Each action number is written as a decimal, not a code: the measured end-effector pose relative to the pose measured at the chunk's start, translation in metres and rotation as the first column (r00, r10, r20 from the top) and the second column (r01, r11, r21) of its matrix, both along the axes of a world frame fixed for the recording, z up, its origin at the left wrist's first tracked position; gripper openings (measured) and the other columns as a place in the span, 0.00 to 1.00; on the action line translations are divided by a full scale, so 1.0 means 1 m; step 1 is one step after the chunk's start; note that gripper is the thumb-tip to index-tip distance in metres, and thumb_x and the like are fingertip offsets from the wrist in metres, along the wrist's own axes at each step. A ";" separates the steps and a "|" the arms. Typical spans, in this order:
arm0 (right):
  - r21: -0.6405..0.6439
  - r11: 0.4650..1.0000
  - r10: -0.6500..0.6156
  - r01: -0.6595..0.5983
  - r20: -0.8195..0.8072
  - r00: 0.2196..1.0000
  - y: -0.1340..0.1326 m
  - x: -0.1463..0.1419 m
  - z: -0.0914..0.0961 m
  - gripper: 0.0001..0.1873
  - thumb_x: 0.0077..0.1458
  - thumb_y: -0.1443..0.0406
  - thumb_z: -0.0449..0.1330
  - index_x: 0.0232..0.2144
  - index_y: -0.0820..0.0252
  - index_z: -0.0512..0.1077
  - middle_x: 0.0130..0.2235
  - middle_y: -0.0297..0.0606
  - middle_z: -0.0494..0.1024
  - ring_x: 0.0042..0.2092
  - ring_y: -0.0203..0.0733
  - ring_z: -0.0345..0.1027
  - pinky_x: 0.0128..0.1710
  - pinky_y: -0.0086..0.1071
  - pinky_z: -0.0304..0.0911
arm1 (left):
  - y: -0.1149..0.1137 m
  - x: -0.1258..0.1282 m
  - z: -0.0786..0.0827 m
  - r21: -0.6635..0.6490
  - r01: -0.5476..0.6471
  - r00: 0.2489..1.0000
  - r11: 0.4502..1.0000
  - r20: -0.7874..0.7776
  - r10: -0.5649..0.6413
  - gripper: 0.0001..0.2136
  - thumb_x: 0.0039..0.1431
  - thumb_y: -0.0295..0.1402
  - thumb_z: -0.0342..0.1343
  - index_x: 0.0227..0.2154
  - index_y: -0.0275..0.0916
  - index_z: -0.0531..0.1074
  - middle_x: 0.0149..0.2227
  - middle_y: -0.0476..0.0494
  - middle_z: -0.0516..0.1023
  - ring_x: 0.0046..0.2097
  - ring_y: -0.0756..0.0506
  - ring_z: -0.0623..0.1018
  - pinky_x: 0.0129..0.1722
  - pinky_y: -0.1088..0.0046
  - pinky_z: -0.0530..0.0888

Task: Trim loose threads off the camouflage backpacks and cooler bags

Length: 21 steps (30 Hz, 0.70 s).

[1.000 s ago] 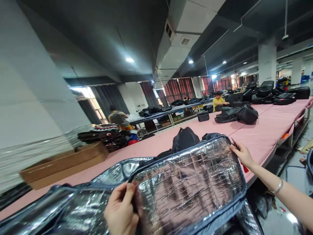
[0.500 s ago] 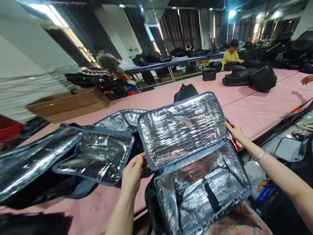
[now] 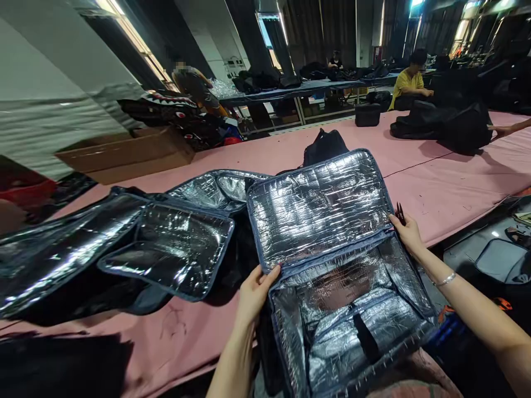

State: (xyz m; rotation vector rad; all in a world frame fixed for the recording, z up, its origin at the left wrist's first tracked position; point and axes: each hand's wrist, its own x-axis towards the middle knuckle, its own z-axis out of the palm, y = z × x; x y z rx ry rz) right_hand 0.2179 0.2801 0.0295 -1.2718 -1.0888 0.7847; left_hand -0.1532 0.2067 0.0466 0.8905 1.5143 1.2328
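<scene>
An open cooler bag (image 3: 352, 309) lined with silver foil hangs at the near edge of the pink table (image 3: 448, 182). Its foil lid (image 3: 319, 207) lies back flat on the table. My left hand (image 3: 253, 293) grips the lid's near left corner at the hinge. My right hand (image 3: 409, 232) holds the lid's right edge and also pinches small dark thread snips (image 3: 400, 213). A black strap (image 3: 367, 337) shows inside the bag.
More foil-lined bags (image 3: 174, 249) lie opened to the left. A black backpack (image 3: 326, 146) sits behind the lid. A cardboard box (image 3: 124, 155) is at the far left, black bags (image 3: 452, 124) at the right, with another person's hand (image 3: 501, 130) on them. Seated workers are beyond.
The view has dropped from the ceiling to the table. The lid came down from upright to flat, showing the bag's inside. My hands slid to the lid's hinge corners.
</scene>
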 end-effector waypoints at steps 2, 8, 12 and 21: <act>-0.030 0.999 -0.045 0.043 -0.069 0.997 -0.007 0.005 -0.006 0.25 0.40 0.51 0.63 0.36 0.64 0.72 0.35 0.38 0.76 0.38 0.42 0.67 0.40 0.34 0.61 | -0.004 0.009 -0.002 0.065 -0.094 0.994 0.993 0.070 0.089 0.29 0.35 0.41 0.66 0.45 0.38 0.70 0.40 0.44 0.78 0.42 0.45 0.76 0.46 0.69 0.71; -0.104 0.988 -0.133 0.110 -0.247 0.960 -0.030 0.021 -0.018 0.27 0.37 0.52 0.66 0.40 0.59 0.72 0.40 0.35 0.76 0.41 0.41 0.68 0.45 0.35 0.63 | -0.024 0.026 -0.011 0.158 -0.236 0.969 0.959 0.106 0.221 0.30 0.36 0.40 0.66 0.46 0.40 0.70 0.43 0.45 0.76 0.48 0.45 0.73 0.54 0.67 0.64; -0.125 0.988 -0.124 0.089 -0.303 0.945 -0.038 0.023 -0.016 0.25 0.37 0.54 0.66 0.39 0.58 0.72 0.35 0.32 0.77 0.36 0.38 0.69 0.38 0.30 0.65 | -0.029 0.028 -0.009 0.163 -0.233 0.972 0.959 0.073 0.223 0.30 0.36 0.41 0.66 0.47 0.41 0.70 0.43 0.45 0.76 0.48 0.44 0.73 0.54 0.65 0.65; -0.282 0.928 0.134 -0.244 -0.357 0.924 0.007 0.037 -0.008 0.22 0.40 0.48 0.61 0.22 0.58 0.60 0.14 0.21 0.49 0.14 0.24 0.38 0.11 0.21 0.36 | -0.022 0.016 -0.007 0.083 -0.154 0.963 0.985 0.236 0.130 0.31 0.36 0.42 0.66 0.48 0.40 0.69 0.38 0.46 0.77 0.38 0.49 0.75 0.37 0.77 0.73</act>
